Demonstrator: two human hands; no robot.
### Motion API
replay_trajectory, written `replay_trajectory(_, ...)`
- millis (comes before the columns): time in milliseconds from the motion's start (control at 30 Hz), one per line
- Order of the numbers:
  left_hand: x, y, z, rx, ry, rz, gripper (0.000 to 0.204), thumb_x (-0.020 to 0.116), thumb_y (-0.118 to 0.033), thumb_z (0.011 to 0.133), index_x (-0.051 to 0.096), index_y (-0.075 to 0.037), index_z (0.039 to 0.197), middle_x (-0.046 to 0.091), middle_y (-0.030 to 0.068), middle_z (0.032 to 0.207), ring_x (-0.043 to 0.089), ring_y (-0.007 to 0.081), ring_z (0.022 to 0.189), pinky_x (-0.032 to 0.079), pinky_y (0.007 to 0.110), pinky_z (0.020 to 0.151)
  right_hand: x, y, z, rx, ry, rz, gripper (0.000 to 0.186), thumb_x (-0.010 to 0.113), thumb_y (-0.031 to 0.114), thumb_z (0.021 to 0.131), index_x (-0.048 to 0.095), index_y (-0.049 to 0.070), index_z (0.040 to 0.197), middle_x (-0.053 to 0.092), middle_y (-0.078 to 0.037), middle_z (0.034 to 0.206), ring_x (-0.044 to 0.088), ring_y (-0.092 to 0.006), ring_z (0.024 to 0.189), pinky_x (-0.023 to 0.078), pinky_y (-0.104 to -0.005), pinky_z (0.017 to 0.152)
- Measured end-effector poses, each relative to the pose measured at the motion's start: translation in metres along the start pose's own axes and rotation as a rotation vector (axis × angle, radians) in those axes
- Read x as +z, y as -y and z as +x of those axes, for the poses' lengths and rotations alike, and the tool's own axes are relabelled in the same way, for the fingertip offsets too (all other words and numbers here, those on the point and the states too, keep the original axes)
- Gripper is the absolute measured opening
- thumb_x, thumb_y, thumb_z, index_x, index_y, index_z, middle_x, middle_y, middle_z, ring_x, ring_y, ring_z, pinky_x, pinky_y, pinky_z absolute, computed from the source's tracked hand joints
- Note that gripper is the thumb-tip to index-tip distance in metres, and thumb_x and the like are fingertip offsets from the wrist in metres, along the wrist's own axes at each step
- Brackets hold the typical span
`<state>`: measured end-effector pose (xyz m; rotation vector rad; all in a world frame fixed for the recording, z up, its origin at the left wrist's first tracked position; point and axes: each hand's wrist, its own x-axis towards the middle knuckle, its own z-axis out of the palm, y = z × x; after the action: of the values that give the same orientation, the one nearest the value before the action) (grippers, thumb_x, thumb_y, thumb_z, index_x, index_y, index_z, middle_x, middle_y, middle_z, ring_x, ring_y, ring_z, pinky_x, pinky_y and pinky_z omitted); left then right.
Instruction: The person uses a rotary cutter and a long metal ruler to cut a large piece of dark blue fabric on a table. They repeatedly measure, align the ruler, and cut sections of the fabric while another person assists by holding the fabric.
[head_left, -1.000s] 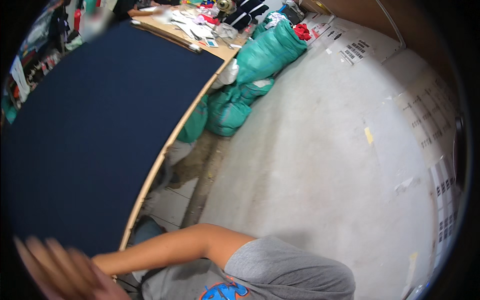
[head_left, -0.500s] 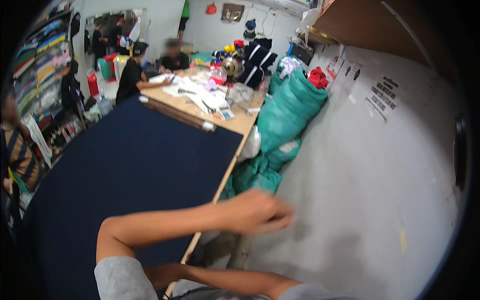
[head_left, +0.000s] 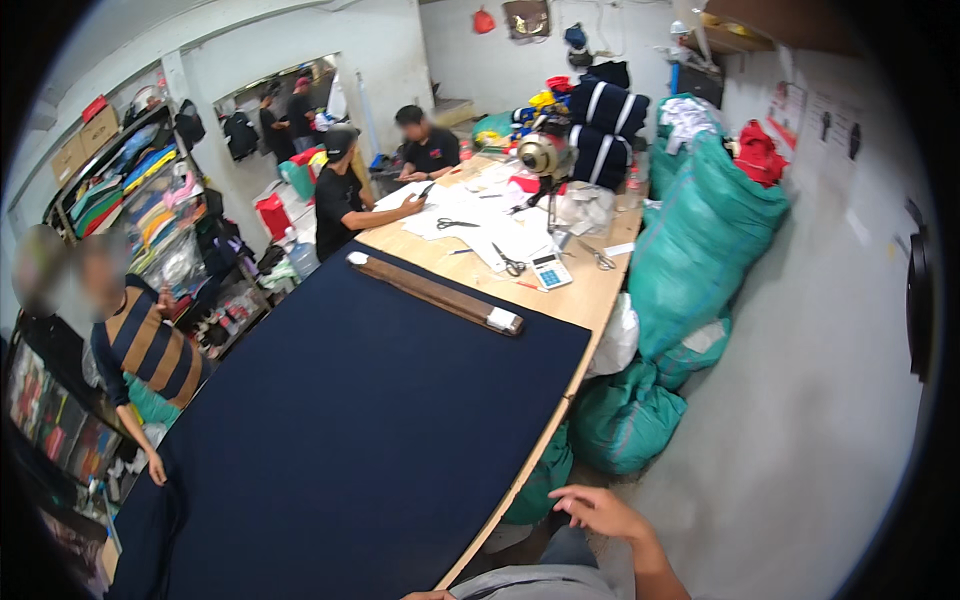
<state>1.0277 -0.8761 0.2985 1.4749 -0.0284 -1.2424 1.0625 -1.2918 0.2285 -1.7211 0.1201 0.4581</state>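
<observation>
My right hand (head_left: 595, 515) is in mid-view at the lower edge, fingers apart and holding nothing, beside the table's wooden edge. A small part of what looks like my left hand (head_left: 425, 595) shows at the bottom rim; its fingers are hidden. Dark navy fabric (head_left: 360, 430) lies spread over the table (head_left: 605, 270). A long brown bar with white ends (head_left: 430, 292) rests along the fabric's far edge. At the left side, a co-worker's hand (head_left: 157, 468) touches the fabric where it is bunched into folds.
Co-workers (head_left: 335, 210) sit or stand around the table. Scissors (head_left: 455, 224), papers, a calculator (head_left: 550, 272), a machine (head_left: 535, 155) and navy bundles occupy its far part. Green sacks (head_left: 700, 250) stand between table and right wall (head_left: 800, 420). Stocked shelves (head_left: 150, 190) line the left.
The view has lifted and swung toward the room. My forearm that crossed the fabric has dropped out of sight, and my right hand now shows by the table edge.
</observation>
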Motion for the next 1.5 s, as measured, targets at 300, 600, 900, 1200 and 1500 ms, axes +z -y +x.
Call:
replay_trajectory(300,0.059,-0.046,0.116,0.148,-0.311,-0.012,0.041,0.055,-0.044,0.117,0.072,-0.006,0.121,0.074,0.0045,0.111,0.067,0.0171,0.108,0.051,0.036,0.105,-0.144,-0.010,0.272,-0.207,-0.059,-0.122,0.021,0.060,0.008,0.109,0.076,0.005,0.122,0.075,-0.004,0.095,0.066,-0.0102,0.078,0.054,-0.0287,0.070)
replay_trajectory(600,0.131,-0.055,0.115,0.090,-0.491,-0.163,0.027,0.069,-0.035,0.111,0.072,-0.008,0.108,0.063,-0.0037,0.091,0.055,0.0103,0.087,0.049,0.030,0.078,-0.141,-0.012,0.536,-0.478,-0.479,-0.931,0.058,0.078,0.018,0.097,0.056,0.005,0.149,0.056,-0.020,0.140,0.057,-0.0434,0.129,0.049,-0.0568,0.108)
replay_trajectory(900,0.204,-0.064,0.146,0.070,-0.705,-0.471,0.031,0.061,-0.033,0.114,0.070,-0.007,0.127,0.069,0.0033,0.114,0.063,0.0152,0.106,0.051,0.033,0.097,-0.138,-0.009,0.592,-0.379,-0.460,-1.214,0.079,0.082,0.045,0.094,0.049,0.009,0.157,0.060,-0.018,0.142,0.058,-0.0397,0.132,0.050,-0.0577,0.101)
replay_trajectory(1200,0.218,-0.111,0.235,-0.094,-0.687,-0.201,0.029,0.057,-0.028,0.115,0.071,-0.004,0.125,0.074,0.0103,0.095,0.070,0.0178,0.092,0.057,0.034,0.086,-0.144,0.031,0.617,-0.526,-0.262,-0.929,0.054,0.089,0.040,0.087,0.065,-0.001,0.113,0.068,-0.024,0.110,0.070,-0.0471,0.104,0.056,-0.0569,0.092)
replay_trajectory(1500,0.134,-0.110,0.228,-0.435,-0.761,-0.219,0.021,0.059,-0.023,0.110,0.070,-0.007,0.118,0.071,0.0028,0.102,0.063,0.0133,0.091,0.052,0.030,0.079,-0.228,0.036,0.628,-0.478,-0.267,-0.921,0.056,0.088,0.038,0.087,0.065,-0.003,0.118,0.062,-0.020,0.113,0.064,-0.0431,0.110,0.054,-0.0556,0.092)
